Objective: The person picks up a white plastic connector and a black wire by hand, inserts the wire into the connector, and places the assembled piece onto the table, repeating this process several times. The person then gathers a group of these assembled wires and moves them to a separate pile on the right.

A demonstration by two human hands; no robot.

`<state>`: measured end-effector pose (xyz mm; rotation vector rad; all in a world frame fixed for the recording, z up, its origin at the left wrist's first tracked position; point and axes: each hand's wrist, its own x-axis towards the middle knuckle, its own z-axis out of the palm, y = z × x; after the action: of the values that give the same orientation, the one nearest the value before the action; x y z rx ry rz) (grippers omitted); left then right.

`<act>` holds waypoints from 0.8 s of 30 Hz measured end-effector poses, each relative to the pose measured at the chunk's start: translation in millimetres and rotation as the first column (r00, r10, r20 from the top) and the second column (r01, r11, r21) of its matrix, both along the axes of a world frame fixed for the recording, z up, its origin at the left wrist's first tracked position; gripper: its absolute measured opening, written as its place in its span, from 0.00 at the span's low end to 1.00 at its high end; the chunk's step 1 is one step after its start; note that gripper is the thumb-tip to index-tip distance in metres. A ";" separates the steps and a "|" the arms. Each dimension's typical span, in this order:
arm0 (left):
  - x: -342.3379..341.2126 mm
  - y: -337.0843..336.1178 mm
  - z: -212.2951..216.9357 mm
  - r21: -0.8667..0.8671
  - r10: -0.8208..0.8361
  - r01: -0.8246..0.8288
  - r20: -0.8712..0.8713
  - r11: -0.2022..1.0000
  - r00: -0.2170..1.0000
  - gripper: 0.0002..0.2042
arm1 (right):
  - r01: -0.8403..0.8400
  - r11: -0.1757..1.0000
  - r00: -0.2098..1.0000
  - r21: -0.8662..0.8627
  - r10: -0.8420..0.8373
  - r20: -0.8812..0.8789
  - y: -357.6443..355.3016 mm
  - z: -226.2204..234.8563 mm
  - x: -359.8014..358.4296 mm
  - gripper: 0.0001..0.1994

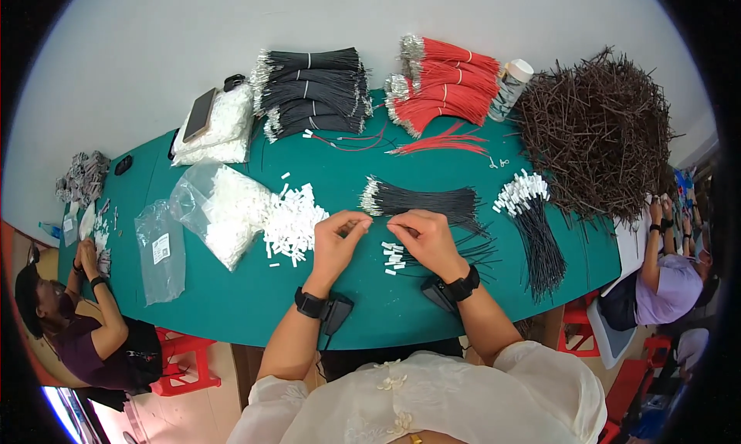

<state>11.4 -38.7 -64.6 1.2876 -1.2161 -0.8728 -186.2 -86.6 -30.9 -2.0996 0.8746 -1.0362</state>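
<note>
My left hand (340,243) and my right hand (426,242) face each other above the green table, fingertips a short gap apart. Both are closed in a pinch; whatever is between the fingers is too small to make out. Just beyond them lies a bundle of black wires (428,202) with pale metal ends at its left. Below my right hand are several white connector housings (393,256) and loose black wires (475,251). A heap of white housings (297,226) spreads beside my left hand, spilling from a clear plastic bag (230,212).
Black wire bundles (312,89) and red wire bundles (451,81) line the back. At right stand a dark brown wire pile (598,135) and black wires with white housings (540,239). A phone (201,114) rests on white bags. A co-worker (77,320) sits at the left end.
</note>
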 end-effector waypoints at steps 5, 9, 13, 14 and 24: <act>1.3 1.6 -3.2 -0.039 -0.015 0.016 0.024 0.999 1.000 0.04 | -0.019 1.000 1.000 -0.023 0.019 0.019 -1.5 -1.1 1.8 0.04; 1.0 2.6 -2.3 -0.061 -0.035 0.036 0.011 0.998 0.999 0.04 | -0.025 1.000 0.998 -0.018 0.026 0.049 0.3 -4.3 0.8 0.04; 0.8 3.1 -1.3 -0.062 -0.050 0.053 0.040 0.997 0.998 0.04 | -0.039 0.999 0.996 -0.032 0.041 0.077 -0.8 -7.0 -1.8 0.04; 2.6 1.9 -1.3 -0.057 -0.047 0.050 0.050 0.997 0.998 0.04 | -0.037 0.999 0.996 -0.034 0.040 0.080 -1.2 -7.6 -1.9 0.04; 1.1 1.0 -0.3 -0.057 -0.026 0.030 0.080 0.998 0.996 0.05 | -0.013 0.996 0.997 -0.085 0.019 0.071 -3.6 -9.7 0.6 0.04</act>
<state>12.5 -37.7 -65.0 1.2717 -1.3156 -0.8070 -185.7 -90.3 -40.6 -2.1211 0.7905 -1.1516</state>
